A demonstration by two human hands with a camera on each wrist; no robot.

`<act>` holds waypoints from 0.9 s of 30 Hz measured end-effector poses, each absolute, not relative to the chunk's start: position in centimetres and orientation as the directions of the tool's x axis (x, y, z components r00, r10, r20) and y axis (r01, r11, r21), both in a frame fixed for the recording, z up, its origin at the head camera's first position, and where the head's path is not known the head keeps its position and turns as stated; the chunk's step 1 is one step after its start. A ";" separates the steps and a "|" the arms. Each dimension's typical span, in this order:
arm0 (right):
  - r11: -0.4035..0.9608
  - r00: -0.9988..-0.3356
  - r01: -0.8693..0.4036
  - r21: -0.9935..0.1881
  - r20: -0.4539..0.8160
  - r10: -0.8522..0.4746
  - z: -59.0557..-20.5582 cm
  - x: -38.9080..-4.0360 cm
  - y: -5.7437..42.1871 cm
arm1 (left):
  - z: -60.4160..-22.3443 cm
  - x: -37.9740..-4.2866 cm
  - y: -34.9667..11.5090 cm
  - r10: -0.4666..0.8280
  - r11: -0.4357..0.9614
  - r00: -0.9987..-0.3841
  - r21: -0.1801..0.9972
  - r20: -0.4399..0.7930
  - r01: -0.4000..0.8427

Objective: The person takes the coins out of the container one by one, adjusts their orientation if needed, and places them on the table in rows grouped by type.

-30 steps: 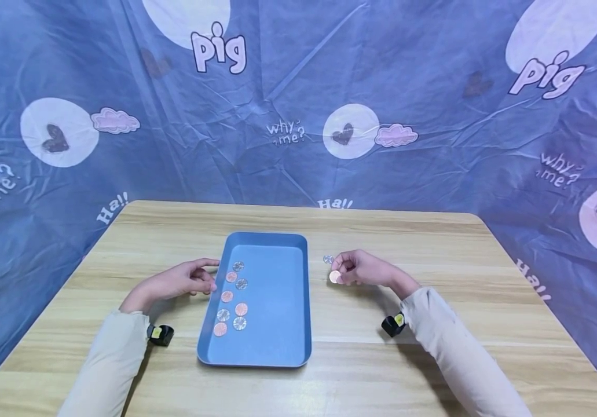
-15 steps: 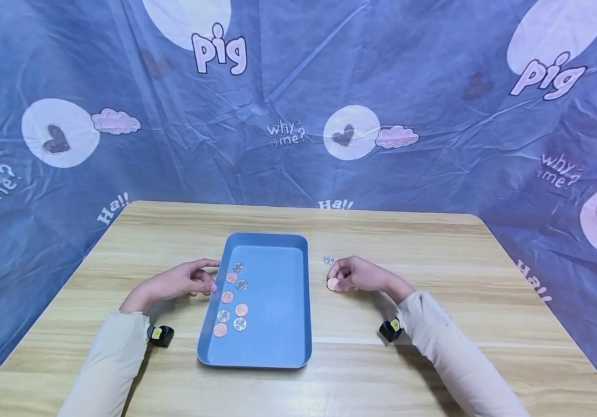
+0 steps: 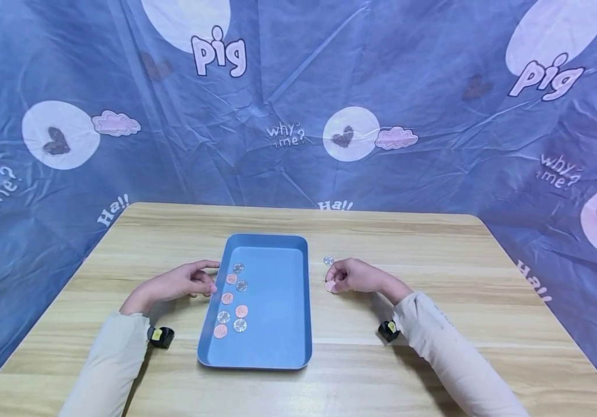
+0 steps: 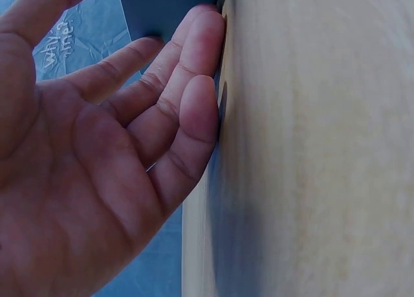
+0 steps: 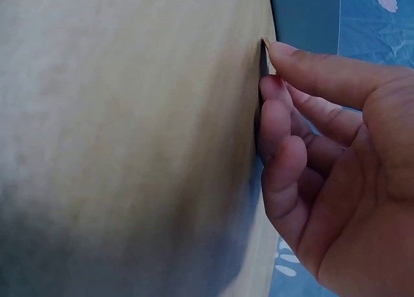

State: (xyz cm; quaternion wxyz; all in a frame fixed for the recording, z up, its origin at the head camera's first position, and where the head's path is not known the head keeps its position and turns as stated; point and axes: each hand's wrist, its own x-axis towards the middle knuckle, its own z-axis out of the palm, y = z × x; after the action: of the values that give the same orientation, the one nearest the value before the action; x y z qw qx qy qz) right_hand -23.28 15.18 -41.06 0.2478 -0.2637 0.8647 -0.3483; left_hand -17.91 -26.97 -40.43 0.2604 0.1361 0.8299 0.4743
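Beside the blue tray (image 3: 277, 359), my right hand (image 3: 355, 275) pinches a copper-coloured coin (image 3: 330, 286) low over the wooden table, thumb tip partly covering it. In the right wrist view the coin (image 5: 266, 43) shows edge-on under the thumb, and the other fingers curl close to the tabletop. My left hand (image 3: 180, 282) touches the tray's left side with index finger and thumb; its other fingers (image 4: 200, 109) bend loosely against the table in the left wrist view. A silver coin (image 3: 328, 260) lies just beyond the right hand.
Several silver and copper coins lie along the tray's left half, among them a silver coin (image 3: 240, 325) and a copper coin (image 3: 241, 311). A printed blue cloth (image 3: 288, 168) hangs behind and beside the wooden table (image 3: 381, 370).
My right hand has moved slightly left and nearer with the copper coin, which has come down toward the table and shows less behind the thumb. The left hand and tray have stayed put.
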 end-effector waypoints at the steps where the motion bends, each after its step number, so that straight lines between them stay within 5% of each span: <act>1: 0.623 -0.738 -0.294 -0.725 -0.242 -0.630 -41.0 -23.3 15.1 | -40.4 -17.9 -27.0 0.472 0.514 -0.828 0.858 -0.303 -0.021; 11: 0.662 -0.743 -0.355 -0.659 -0.231 -0.628 -40.8 -23.0 15.1 | -40.5 -18.0 -26.9 0.469 0.510 -0.827 0.860 -0.310 -0.033; 27: 0.552 -0.742 -0.250 -0.796 -0.209 -0.637 -40.5 -23.0 16.1 | -40.5 -17.9 -27.1 0.485 0.513 -0.822 0.858 -0.299 -0.009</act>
State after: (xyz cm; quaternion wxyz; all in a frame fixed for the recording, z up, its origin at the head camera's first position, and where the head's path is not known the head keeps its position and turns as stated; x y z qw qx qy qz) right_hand -23.02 16.09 -40.51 0.2455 -0.2619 0.8460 -0.3943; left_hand -17.91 -27.07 -40.51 0.2617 0.1433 0.8295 0.4721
